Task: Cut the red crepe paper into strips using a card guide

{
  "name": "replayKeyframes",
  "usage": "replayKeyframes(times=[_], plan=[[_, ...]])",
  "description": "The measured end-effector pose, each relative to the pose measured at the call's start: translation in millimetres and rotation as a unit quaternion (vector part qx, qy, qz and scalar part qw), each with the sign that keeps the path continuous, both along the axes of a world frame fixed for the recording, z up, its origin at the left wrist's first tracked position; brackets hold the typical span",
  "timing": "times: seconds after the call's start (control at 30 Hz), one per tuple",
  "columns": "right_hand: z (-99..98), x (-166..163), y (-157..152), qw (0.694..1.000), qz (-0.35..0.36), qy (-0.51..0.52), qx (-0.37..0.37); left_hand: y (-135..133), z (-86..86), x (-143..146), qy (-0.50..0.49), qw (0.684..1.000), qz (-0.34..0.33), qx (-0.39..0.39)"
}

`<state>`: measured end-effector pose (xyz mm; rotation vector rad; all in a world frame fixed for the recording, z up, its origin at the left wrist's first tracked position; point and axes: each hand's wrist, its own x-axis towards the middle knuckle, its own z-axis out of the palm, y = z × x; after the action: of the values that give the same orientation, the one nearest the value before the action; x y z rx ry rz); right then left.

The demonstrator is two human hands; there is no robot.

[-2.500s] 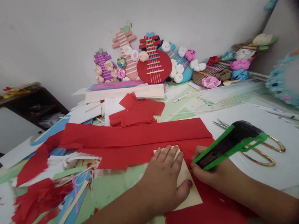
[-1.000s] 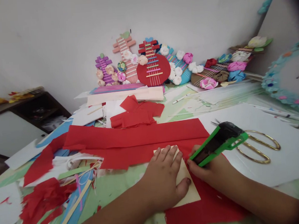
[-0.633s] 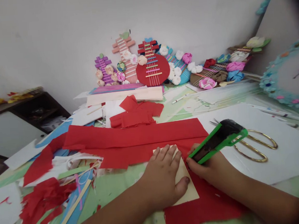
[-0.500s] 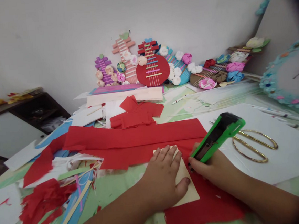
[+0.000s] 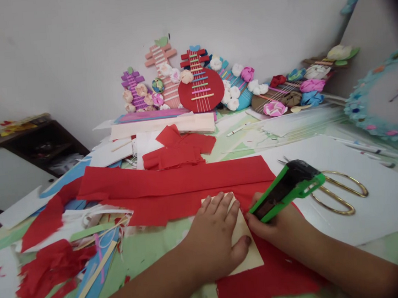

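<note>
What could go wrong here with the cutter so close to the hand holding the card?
The left hand lies flat on the cream card, its thumb at the very edge the green utility cutter in the right hand works along; a slip could nick it. The red crepe paper underneath looks soft and may snag or tear. The card might shift, spoiling the outline.

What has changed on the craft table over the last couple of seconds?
The right hand has drawn the green cutter nearer along the right edge of the cream card, its handle tipping up briefly and then settling. The left hand stays flat on the card over the red paper. The gold scissors lie untouched.
</note>
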<state>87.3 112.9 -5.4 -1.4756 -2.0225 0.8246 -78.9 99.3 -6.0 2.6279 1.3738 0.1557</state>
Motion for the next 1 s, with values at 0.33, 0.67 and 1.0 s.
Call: replayKeyframes(times=[0.33, 0.67, 1.0], plan=[[9.9, 1, 2, 0.996, -0.026, 0.080, -0.023, 0, 0.7, 0, 0.006, 1.000, 0.001, -0.007], [55.2, 15, -7, 0.997, -0.037, 0.064, 0.033, -1, 1.9, 0, -0.007, 1.000, 0.002, -0.007], [24.3, 12, -25, 0.965, -0.110, 0.178, -0.157, -3, 6.4, 3, 0.015, 1.000, 0.008, -0.008]])
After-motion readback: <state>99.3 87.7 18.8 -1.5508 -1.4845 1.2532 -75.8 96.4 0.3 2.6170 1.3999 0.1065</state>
